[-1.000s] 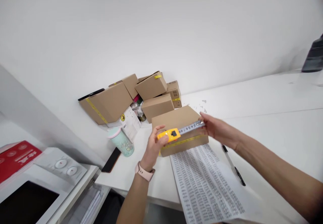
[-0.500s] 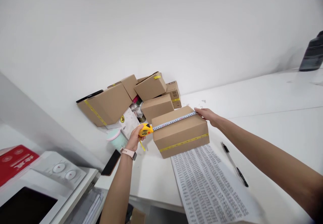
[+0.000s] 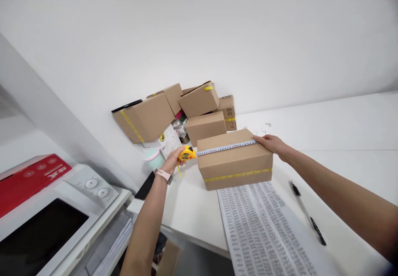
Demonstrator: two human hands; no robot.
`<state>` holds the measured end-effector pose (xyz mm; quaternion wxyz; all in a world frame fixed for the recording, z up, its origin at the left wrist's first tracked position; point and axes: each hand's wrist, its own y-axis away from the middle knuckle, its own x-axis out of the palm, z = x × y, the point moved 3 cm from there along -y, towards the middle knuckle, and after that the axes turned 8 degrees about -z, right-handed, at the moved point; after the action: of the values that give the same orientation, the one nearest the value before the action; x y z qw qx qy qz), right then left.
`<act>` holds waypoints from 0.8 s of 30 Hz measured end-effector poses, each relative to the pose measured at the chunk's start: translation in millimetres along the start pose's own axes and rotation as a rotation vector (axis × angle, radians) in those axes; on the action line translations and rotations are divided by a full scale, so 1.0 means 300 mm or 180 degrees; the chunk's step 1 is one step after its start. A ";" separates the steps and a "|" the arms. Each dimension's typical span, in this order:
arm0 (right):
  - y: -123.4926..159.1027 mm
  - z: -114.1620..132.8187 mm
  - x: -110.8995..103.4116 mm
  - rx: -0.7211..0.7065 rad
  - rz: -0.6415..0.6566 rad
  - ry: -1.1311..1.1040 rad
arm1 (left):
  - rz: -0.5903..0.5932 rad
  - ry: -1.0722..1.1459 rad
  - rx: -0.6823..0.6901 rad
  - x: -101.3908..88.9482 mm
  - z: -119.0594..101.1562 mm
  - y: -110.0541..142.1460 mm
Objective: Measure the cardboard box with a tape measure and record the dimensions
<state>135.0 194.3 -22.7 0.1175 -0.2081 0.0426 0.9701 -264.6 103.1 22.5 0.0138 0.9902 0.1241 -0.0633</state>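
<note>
A yellow tape measure (image 3: 187, 153) is gripped in my left hand (image 3: 174, 161), just off the left edge of a brown cardboard box (image 3: 236, 164). Its blade (image 3: 226, 148) lies pulled out across the box's top, from left to right. At the far right edge of the top, my right hand (image 3: 272, 144) pinches the blade's end, with the fingers partly hidden. Yellow tape runs along the box's front side. A printed sheet (image 3: 261, 226) covered in small rows lies in front of the box, and a pen (image 3: 307, 214) rests to its right.
Several cardboard boxes (image 3: 205, 129) are piled against the wall at the back left. A mint cup (image 3: 154, 160) with a pink lid stands behind my left wrist, near a dark flat object (image 3: 145, 187). At lower left are a white microwave (image 3: 62, 218) and a red box (image 3: 34, 180).
The blade was short and held above the box; my hands have moved apart, drawing it out and laying it across the top. Since half a second ago the view has shifted, with the hold unchanged.
</note>
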 end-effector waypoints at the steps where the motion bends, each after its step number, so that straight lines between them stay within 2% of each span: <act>1: 0.000 -0.001 0.001 0.0004 0.0001 0.0002 | 0.0004 -0.0006 -0.0010 -0.004 0.004 -0.001; 13: 0.018 0.012 -0.010 0.0081 -0.0028 0.0003 | 0.0042 -0.0055 0.0018 0.011 0.010 -0.002; 17: 0.024 0.018 -0.016 0.0095 0.0021 -0.0049 | -0.0015 -0.0034 0.0116 0.023 -0.016 0.026; 21: 0.006 0.054 -0.058 0.0014 0.0179 -0.0297 | 0.0017 0.0040 0.0308 0.033 -0.098 0.122; 24: -0.013 0.124 -0.104 -0.0214 0.0202 -0.0580 | 0.0307 0.0075 0.0288 0.074 -0.131 0.263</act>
<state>148.9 196.4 23.9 0.0831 -0.1215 0.0057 0.9891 -219.0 33.9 59.5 -0.0294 0.9953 0.0734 -0.0564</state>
